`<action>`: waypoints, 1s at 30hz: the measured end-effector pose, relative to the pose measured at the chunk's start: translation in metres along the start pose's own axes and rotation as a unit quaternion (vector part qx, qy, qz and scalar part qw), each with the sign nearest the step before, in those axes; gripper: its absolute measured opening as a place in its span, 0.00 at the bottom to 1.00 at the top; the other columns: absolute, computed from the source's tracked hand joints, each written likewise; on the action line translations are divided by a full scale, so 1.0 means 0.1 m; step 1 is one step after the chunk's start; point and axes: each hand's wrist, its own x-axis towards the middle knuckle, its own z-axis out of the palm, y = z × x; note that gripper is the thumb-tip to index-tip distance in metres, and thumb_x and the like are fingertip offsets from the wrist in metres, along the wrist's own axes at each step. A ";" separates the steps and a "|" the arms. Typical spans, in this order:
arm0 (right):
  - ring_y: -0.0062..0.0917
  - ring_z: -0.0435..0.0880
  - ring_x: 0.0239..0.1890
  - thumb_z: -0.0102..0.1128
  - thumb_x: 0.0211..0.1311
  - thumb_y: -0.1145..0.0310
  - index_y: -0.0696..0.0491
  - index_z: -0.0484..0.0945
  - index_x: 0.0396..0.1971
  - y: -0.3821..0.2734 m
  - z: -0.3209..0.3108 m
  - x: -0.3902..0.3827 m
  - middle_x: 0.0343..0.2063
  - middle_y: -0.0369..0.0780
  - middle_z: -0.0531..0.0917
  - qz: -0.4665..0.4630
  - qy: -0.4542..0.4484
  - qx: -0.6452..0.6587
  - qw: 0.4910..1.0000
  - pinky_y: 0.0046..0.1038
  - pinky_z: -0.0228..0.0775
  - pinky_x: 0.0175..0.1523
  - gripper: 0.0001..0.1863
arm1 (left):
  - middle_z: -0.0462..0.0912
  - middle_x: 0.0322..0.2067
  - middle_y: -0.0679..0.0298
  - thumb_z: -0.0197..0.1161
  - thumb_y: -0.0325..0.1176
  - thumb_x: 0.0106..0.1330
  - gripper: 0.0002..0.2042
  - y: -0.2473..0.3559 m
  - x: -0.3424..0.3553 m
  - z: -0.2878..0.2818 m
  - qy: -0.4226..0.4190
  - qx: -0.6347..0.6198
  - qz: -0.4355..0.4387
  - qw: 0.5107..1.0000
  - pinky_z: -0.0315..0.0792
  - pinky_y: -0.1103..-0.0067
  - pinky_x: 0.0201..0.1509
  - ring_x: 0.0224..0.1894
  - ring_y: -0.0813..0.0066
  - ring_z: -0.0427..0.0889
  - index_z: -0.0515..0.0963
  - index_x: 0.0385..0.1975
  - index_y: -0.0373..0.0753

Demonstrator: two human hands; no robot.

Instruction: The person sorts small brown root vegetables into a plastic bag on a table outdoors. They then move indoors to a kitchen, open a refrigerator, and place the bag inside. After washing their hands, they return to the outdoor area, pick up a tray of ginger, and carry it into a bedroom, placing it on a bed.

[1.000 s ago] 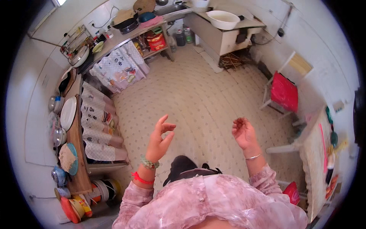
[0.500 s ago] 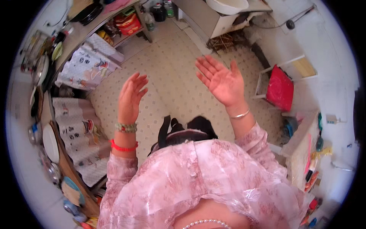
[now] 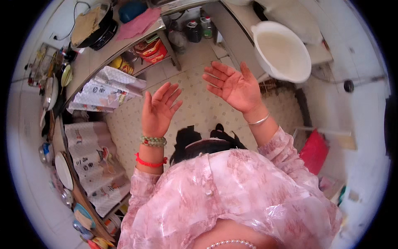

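Both my hands are raised in front of me, palms turned up and inward. My left hand (image 3: pixel 159 108) is open and holds nothing; a green bead bracelet (image 3: pixel 153 141) and a red cord (image 3: pixel 150 162) circle its wrist. Fingers spread, my right hand (image 3: pixel 234 89) is also open, with a silver bangle (image 3: pixel 260 120) below it. Neither hand touches anything. Beyond the right hand, a large white basin (image 3: pixel 282 52) rests on the counter at the far right and looks to contain something pale.
A counter with a wok (image 3: pixel 93 27) and pink cloth (image 3: pixel 139 23) runs along the left, with printed curtains (image 3: pixel 95 162) below. Large bottles (image 3: pixel 193 31) stand on the floor ahead. A chair with a red cover (image 3: pixel 314 152) is at the right, by the wall.
The view has moved forward toward the far counter, so the basin looks nearer and larger. My left hand has turned its palm more into view and its fingers have spread; the right stays open.
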 end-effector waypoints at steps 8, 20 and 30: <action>0.33 0.74 0.48 0.40 0.62 0.49 0.60 0.67 0.50 -0.85 -0.46 1.73 0.47 0.45 0.74 0.069 0.001 -0.039 0.997 0.33 0.65 0.52 0.29 | 0.64 0.56 0.52 0.37 0.52 0.66 0.27 0.57 1.45 -0.35 0.043 -0.052 0.034 0.997 0.62 0.66 0.57 0.57 0.58 0.64 0.62 0.55 0.36; 0.32 0.74 0.46 0.44 0.62 0.56 0.60 0.69 0.46 -2.32 -1.20 3.86 0.44 0.44 0.75 -0.096 0.233 -0.078 0.965 0.32 0.67 0.49 0.22 | 0.69 0.52 0.53 0.40 0.50 0.65 0.25 1.75 4.45 -0.51 -0.013 -0.048 -0.033 0.998 0.65 0.69 0.54 0.53 0.61 0.69 0.67 0.51 0.36; 0.30 0.74 0.36 0.44 0.61 0.60 0.56 0.69 0.38 -4.18 -2.55 6.31 0.35 0.42 0.74 -0.097 0.422 -0.291 0.853 0.33 0.69 0.41 0.15 | 0.74 0.46 0.57 0.47 0.42 0.65 0.16 1.92 6.32 -0.48 0.067 -0.056 0.007 0.996 0.68 0.69 0.51 0.49 0.64 0.72 0.72 0.43 0.37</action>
